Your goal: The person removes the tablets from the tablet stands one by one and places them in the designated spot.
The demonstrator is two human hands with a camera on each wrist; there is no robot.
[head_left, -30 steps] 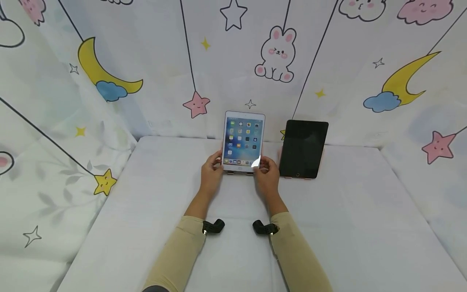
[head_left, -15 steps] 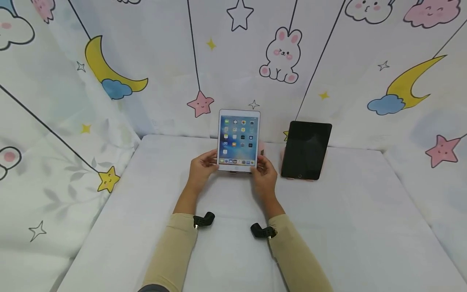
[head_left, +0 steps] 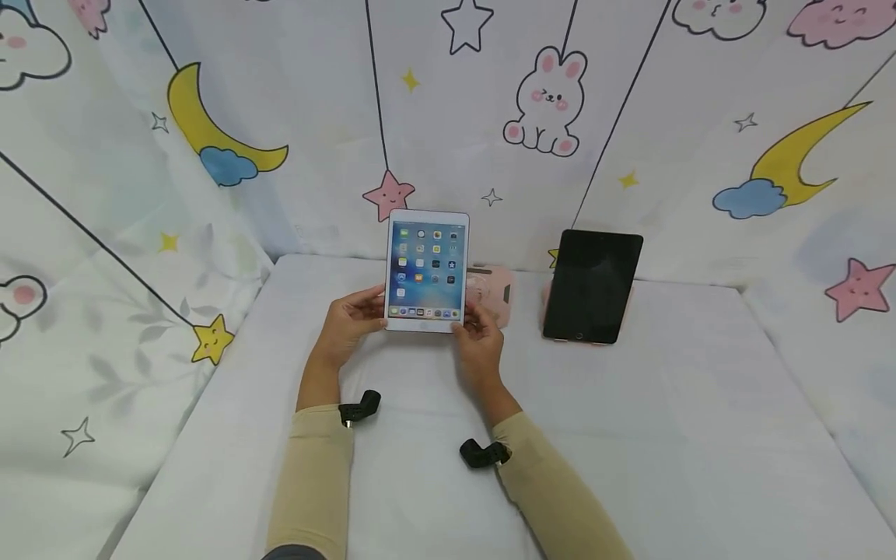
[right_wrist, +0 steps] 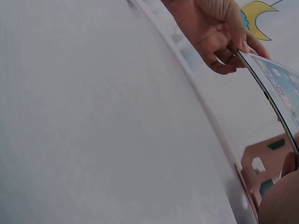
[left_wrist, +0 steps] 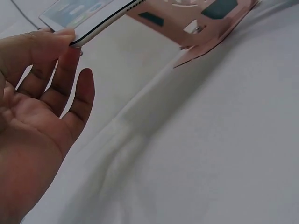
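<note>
1. White tablet (head_left: 427,272): upright and tilted slightly back, held clear of the bench (head_left: 700,404) between both hands. Its display shows rows of coloured icons on a blue background.
2. Left hand (head_left: 341,330): pinches the tablet's lower left corner, thumb on the front face. The left wrist view shows the little finger extended, free of the tablet.
3. Right hand (head_left: 479,346): holds the lower right corner, thumb on the front, fingers passing behind.
4. Pink stand (head_left: 501,292): on the bench, partly hidden by the white tablet and right hand in the head view. Cutouts are visible in its panel. Contact between stand and tablet cannot be determined.
5. Black tablet (head_left: 593,286): dark-screened, leaning back near the rear edge of the bench, right of the pink stand and apart from it. Pink edges show behind it.
6. Backdrop (head_left: 322,101): white, printed with moons, stars, clouds and a rabbit.
</note>
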